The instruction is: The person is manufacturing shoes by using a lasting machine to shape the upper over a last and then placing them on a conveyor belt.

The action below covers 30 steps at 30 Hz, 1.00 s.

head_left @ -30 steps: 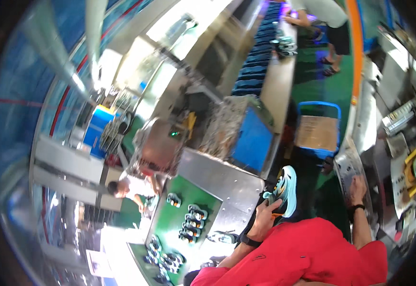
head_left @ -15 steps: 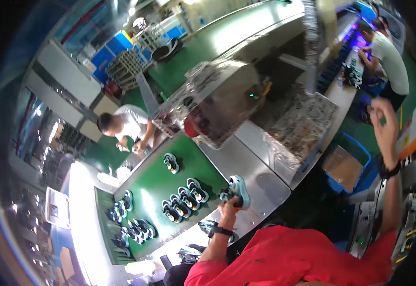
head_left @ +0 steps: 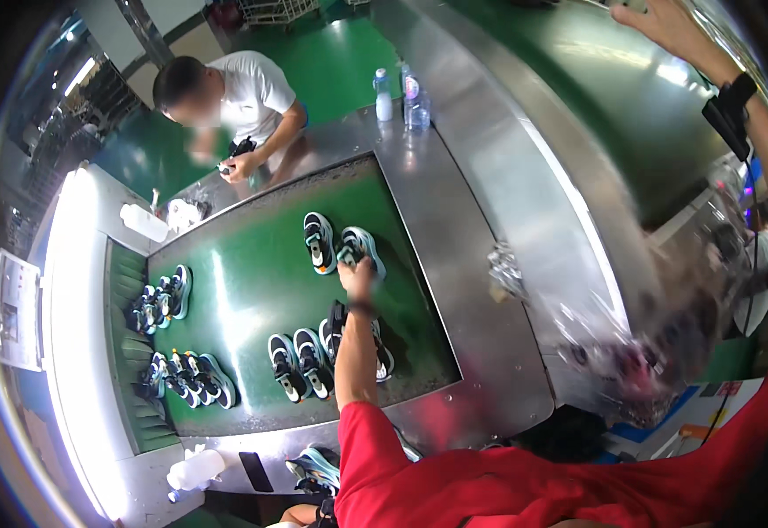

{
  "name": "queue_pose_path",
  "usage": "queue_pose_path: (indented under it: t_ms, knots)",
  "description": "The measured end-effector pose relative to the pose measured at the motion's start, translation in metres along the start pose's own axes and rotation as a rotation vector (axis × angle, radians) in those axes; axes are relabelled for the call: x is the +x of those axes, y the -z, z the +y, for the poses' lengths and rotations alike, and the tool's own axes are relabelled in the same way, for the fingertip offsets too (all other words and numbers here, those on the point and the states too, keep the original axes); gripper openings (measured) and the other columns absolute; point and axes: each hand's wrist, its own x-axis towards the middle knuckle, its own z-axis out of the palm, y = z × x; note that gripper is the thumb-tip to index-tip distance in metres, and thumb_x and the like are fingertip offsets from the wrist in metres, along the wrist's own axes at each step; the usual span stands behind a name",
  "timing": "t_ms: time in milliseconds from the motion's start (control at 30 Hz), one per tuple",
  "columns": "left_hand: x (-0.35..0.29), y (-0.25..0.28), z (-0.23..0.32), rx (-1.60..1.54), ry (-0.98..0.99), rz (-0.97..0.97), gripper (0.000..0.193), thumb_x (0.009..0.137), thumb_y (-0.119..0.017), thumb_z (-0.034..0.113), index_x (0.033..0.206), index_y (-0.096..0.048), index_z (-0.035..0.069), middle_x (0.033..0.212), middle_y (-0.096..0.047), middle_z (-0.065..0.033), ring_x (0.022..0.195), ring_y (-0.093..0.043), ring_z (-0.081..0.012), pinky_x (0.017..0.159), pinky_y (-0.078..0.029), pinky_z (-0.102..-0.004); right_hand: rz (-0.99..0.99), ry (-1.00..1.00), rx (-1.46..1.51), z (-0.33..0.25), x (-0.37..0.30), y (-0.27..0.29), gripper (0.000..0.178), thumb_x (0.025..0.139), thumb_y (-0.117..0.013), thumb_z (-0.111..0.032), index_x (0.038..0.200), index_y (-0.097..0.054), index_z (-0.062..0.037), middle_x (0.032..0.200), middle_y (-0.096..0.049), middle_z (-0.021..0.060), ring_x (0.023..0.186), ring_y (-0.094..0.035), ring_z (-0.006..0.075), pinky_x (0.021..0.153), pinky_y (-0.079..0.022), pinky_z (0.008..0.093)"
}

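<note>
My left hand (head_left: 356, 276) grips a black-and-white sneaker (head_left: 368, 250) with a pale blue sole, low over the green conveyor belt (head_left: 252, 317). Just left of it another sneaker (head_left: 318, 244) rests on the belt. Beneath my left forearm runs a row of similar sneakers (head_left: 288, 370), partly covered by the arm. Raised at the upper right, my right hand (head_left: 661, 26) has its fingers apart and holds nothing I can see; the picture's edge cuts off part of it.
Across the belt a person (head_left: 256, 97) in white handles a dark shoe. Two bottles (head_left: 415, 101) stand on the metal frame. More sneakers (head_left: 216, 380) sit near the bright hood (head_left: 71, 290). A plastic-wrapped machine part (head_left: 621, 361) is at right; a phone (head_left: 255, 473) lies on the near edge.
My left hand has carried the sneaker from above the metal edge to over the belt, beside the lone sneaker. My view has turned, and the right hand now appears higher in it.
</note>
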Motion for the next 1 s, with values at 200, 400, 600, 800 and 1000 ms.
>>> queue_pose_path:
  t_ms: [200,400,600,800,1000]
  knots:
    - [0.071,-0.013,-0.018,0.479,-0.168,0.216,0.072,0.079,-0.071,0.021,0.136,-0.033,-0.002,0.113,-0.059,-0.0248,0.092,-0.065,-0.0415,0.078,-0.054,-0.0467,-0.004,0.178,0.083,-0.035,0.113,-0.078,0.040,0.079,-0.073,-0.029,0.107,-0.061,-0.0029,0.116,-0.061,0.0167,0.105,-0.057,0.0297,0.092,-0.046,0.0387]
    - [0.083,-0.043,-0.026,0.502,-0.361,0.402,0.063,0.082,-0.066,0.024,0.133,-0.039,0.000,0.112,-0.059,-0.0229,0.093,-0.065,-0.0394,0.077,-0.055,-0.0468,0.077,0.217,0.047,-0.035,0.134,-0.077,0.036,0.080,-0.072,-0.029,0.101,-0.062,-0.0027,0.111,-0.063,0.0173,0.101,-0.059,0.0301,0.088,-0.047,0.0390]
    - [0.064,-0.005,-0.063,0.316,-0.402,0.081,0.087,0.090,-0.062,0.041,0.144,-0.021,-0.013,0.150,-0.026,-0.0309,0.140,-0.023,-0.0429,0.117,-0.017,-0.0447,-0.009,-0.279,0.213,-0.001,0.101,-0.102,0.038,0.071,-0.074,-0.018,0.105,-0.063,-0.0041,0.091,-0.068,0.0116,0.080,-0.067,0.0239,0.066,-0.051,0.0347]
    - [-0.176,0.038,-0.002,-0.329,-0.381,-0.486,0.054,0.090,-0.067,0.026,0.124,-0.050,-0.013,0.125,-0.055,-0.0260,0.113,-0.053,-0.0344,0.102,-0.039,-0.0450,0.244,-0.260,0.401,0.048,0.034,-0.049,0.055,0.067,-0.071,-0.025,0.117,-0.064,-0.0039,0.094,-0.070,0.0193,0.085,-0.068,0.0316,0.082,-0.054,0.0385]
    - [-0.415,0.061,0.112,-0.601,0.308,-1.180,0.041,0.090,-0.069,0.023,0.116,-0.059,-0.008,0.115,-0.063,-0.0229,0.108,-0.061,-0.0330,0.099,-0.047,-0.0457,0.407,-0.466,0.723,0.057,-0.075,0.074,0.044,0.073,-0.066,-0.026,0.110,-0.070,-0.0024,0.064,-0.060,0.0064,0.056,-0.054,0.0120,0.052,-0.044,0.0281]
